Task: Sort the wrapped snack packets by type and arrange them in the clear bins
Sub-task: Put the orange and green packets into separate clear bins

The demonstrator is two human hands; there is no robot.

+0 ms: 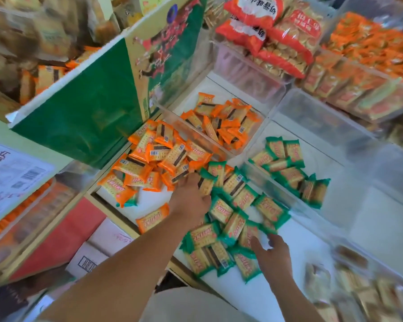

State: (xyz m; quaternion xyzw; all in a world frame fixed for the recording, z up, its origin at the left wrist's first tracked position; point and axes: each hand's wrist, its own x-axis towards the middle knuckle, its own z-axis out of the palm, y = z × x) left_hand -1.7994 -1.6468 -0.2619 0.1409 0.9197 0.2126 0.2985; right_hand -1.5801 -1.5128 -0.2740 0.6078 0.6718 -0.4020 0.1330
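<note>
Sorting, head view (the only one): my left hand (189, 198) is dug into the loose pile on the white shelf (277, 289), right where orange packets (149, 159) meet green packets (230, 205). Its fingers are buried, so I cannot tell the grip. My right hand (275, 254) is spread, fingertips touching the near green ones. Behind sit the orange bin (196, 135) and green bin (263, 182), both part filled. The packets look light, crinkly and slippery, with brittle crackers inside. I'd pinch the sealed ends, no squeezing.
</note>
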